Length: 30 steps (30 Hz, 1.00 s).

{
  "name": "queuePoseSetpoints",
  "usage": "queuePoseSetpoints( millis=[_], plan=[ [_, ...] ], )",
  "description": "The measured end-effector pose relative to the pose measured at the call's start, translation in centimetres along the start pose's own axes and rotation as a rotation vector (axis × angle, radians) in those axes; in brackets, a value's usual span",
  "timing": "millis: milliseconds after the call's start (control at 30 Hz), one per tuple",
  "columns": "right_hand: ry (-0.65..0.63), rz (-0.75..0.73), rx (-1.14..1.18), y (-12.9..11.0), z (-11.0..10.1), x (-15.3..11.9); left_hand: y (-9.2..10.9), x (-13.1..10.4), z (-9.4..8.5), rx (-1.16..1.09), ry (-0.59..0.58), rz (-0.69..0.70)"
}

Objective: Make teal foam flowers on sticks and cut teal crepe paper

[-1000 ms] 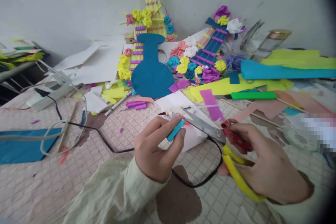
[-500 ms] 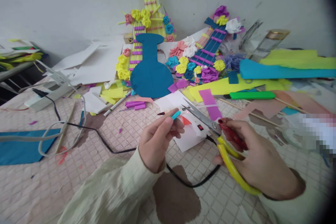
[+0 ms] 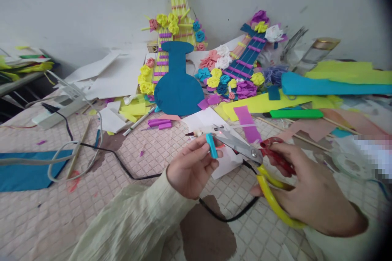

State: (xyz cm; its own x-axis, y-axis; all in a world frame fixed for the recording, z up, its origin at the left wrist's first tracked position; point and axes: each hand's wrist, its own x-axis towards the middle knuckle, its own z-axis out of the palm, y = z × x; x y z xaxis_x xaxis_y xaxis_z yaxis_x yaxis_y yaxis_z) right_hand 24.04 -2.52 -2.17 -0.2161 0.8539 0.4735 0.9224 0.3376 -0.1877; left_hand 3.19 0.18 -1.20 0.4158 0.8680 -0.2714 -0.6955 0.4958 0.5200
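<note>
My left hand (image 3: 193,169) pinches a short light-blue paper roll (image 3: 211,146) between thumb and fingers, its length turned toward me. In my right hand (image 3: 312,185) is a pair of scissors (image 3: 245,149) with one red and one yellow handle. The blades point left, nearly closed, with their tips just right of and above the paper roll. Behind the hands a white glue gun (image 3: 196,133) lies on a white card (image 3: 202,118), partly covered by the left fingers and blades. A purple paper strip (image 3: 248,124) lies just beyond the scissors.
A dark-blue guitar-shaped cutout (image 3: 179,89) leans at the back among flower-decorated paper guitars (image 3: 241,63). Small purple rolls (image 3: 159,123) lie left of the card. A green craft knife (image 3: 295,114) rests at right. A black cord (image 3: 122,167) crosses the table from a power strip (image 3: 58,110).
My left hand has turned the light-blue roll, so its length now shows instead of mostly its end. The scissor blades have come closer together, and the scissors have shifted slightly right.
</note>
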Motion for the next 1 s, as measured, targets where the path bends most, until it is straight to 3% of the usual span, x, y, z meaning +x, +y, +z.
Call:
queuePoseSetpoints(
  millis=[233,533,1000],
  plan=[
    [0.028,-0.032,-0.052,-0.01,-0.27,-0.03,-0.09,-0.32,0.08,-0.02,-0.056,-0.027],
    [0.02,-0.048,-0.046,-0.12,-0.3,0.29,-0.4,-0.4,0.25,0.089,-0.086,0.052],
    [0.054,-0.077,-0.042,-0.02,-0.41,0.13,-0.68,-0.59,0.41,0.196,-0.054,0.075]
  ],
)
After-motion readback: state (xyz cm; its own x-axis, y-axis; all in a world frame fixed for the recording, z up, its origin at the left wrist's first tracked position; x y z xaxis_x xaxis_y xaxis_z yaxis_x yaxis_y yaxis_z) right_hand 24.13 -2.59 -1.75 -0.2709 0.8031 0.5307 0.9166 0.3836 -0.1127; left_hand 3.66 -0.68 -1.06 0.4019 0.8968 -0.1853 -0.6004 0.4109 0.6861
